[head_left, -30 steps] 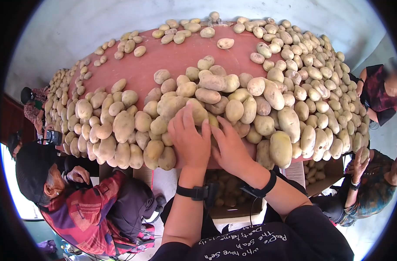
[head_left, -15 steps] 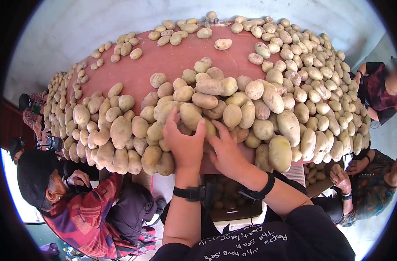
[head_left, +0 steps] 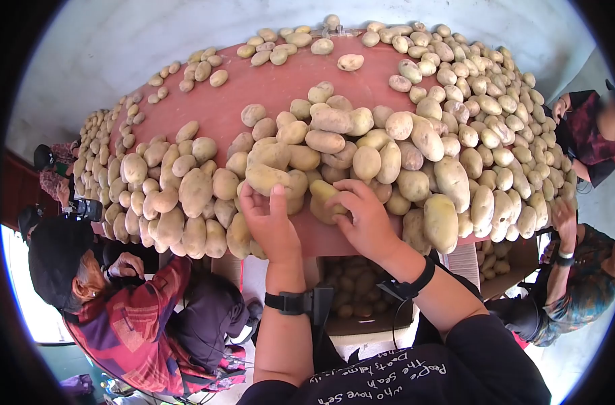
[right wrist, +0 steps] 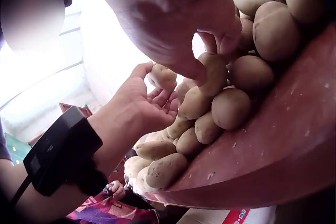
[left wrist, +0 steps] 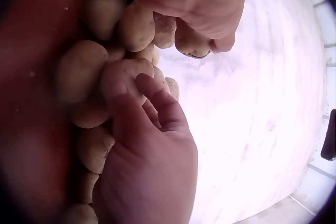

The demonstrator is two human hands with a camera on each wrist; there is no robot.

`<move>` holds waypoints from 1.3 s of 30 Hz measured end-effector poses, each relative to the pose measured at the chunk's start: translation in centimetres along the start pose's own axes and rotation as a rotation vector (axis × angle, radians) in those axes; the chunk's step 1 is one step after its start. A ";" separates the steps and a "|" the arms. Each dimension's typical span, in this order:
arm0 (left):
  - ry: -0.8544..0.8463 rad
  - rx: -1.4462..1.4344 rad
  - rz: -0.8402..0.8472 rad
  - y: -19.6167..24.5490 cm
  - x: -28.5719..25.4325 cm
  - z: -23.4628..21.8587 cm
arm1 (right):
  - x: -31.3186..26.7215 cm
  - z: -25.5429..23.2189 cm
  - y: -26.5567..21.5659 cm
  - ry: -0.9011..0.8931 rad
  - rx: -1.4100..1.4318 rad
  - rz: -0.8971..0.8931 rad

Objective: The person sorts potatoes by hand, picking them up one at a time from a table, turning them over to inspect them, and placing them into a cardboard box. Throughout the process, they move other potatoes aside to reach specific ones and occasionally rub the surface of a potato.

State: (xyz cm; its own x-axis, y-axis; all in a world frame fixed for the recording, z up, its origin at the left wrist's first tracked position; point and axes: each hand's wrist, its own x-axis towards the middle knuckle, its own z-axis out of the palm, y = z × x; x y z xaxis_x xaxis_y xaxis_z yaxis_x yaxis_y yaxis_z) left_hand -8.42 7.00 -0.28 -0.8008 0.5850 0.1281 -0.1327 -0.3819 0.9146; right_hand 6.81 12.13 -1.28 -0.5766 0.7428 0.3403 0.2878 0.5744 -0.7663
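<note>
In the head view my left hand (head_left: 272,223) holds a pale oblong potato (head_left: 267,178) between thumb and fingers, over the front of the pile. The same potato (right wrist: 161,76) shows at the left fingertips in the right wrist view. Just to the right, my right hand (head_left: 367,219) pinches a greener potato (head_left: 323,200) close over the bare red edge of the table. From the right wrist, the right thumb and fingers straddle that potato (right wrist: 212,74). More potatoes (head_left: 334,121) are heaped directly beyond both hands.
Potatoes cover both sides of the red table (head_left: 280,88), densest at the right (head_left: 496,128). Below the front edge stands a box of potatoes (head_left: 354,283), with another box (head_left: 506,273) at the right. A person in a patterned red top (head_left: 132,317) sits on the left; others sit at the right.
My left hand has shifted left and now holds up a potato. My right hand has drawn the greener potato toward the table's front edge. The two hands are farther apart.
</note>
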 end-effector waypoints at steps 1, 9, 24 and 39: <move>-0.003 -0.020 -0.014 0.3 -0.1 -0.2 | -0.2 -0.3 -0.2 -0.007 0.006 0.010; -0.165 -0.046 -0.284 1.2 -1.7 -2.8 | -2.9 -2.6 -1.7 -0.100 0.047 0.073; -0.426 1.337 -0.095 1.4 -3.8 -3.2 | -5.0 -3.5 -1.5 -0.269 -0.531 0.212; -0.055 0.866 0.020 -1.4 -0.5 -1.2 | -2.3 -0.6 -1.6 -0.163 -0.216 -0.041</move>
State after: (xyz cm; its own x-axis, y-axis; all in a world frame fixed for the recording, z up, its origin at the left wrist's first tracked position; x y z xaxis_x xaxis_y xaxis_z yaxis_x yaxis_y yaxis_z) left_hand -8.48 6.38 -2.12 -0.7660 0.6262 0.1451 0.3904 0.2739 0.8789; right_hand 8.17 9.72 -0.54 -0.7012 0.6627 0.2629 0.4082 0.6756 -0.6140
